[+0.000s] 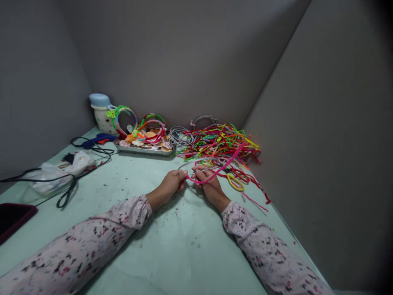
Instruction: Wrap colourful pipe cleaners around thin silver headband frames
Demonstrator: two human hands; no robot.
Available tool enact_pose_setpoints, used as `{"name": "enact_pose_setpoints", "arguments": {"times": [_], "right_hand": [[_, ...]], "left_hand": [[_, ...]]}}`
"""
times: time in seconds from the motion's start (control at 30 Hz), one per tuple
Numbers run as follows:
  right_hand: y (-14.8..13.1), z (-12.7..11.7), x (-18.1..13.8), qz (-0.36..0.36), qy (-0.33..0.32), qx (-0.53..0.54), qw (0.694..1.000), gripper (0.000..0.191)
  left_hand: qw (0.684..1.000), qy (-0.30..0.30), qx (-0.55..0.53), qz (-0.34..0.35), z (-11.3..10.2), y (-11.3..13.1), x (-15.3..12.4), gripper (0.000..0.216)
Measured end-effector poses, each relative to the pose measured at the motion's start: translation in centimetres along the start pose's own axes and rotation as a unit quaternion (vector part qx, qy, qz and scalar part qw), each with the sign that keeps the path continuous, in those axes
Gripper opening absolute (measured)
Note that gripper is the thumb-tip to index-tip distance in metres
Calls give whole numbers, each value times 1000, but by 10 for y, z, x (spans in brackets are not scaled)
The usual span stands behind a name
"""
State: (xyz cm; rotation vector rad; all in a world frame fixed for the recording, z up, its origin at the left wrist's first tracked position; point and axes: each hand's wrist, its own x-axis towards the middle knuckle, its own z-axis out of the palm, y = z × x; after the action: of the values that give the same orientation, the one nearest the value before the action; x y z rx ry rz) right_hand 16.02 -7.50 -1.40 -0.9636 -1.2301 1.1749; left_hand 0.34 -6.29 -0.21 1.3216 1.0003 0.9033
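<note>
My left hand (173, 182) is closed in a pinch on one end of a thin grey hoop (190, 162), together with the tip of a bright pink pipe cleaner (231, 161). Close by on the right, my right hand (210, 186) has its fingers closed around the other side of the hoop. From my left fingertips the pipe cleaner curves across my right hand and rises to the upper right. Exactly how it meets the hoop is too small to make out. Beyond my right hand lie scissors with yellow and red handles (236, 182).
Behind the hands are a heap of colourful pipe cleaners (221, 141), coiled grey hoops (181, 136) and a metal tray (144, 151) of shells and wrapped hoops. To the left are a lidded cup (102, 116), a plastic bag (52, 176), a black cable (72, 190) and a phone (15, 219).
</note>
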Motion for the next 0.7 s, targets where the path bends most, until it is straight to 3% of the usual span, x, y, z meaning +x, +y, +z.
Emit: {"name": "enact_pose_setpoints", "arguments": {"times": [0.37, 0.7], "right_hand": [[0, 1, 2, 10, 6, -8, 1000, 26], [-3, 1, 0, -2, 15, 11, 1000, 31]], "left_hand": [[999, 5, 50, 6, 0, 1, -1, 35], [999, -10, -30, 22, 0, 2, -3, 33]]}}
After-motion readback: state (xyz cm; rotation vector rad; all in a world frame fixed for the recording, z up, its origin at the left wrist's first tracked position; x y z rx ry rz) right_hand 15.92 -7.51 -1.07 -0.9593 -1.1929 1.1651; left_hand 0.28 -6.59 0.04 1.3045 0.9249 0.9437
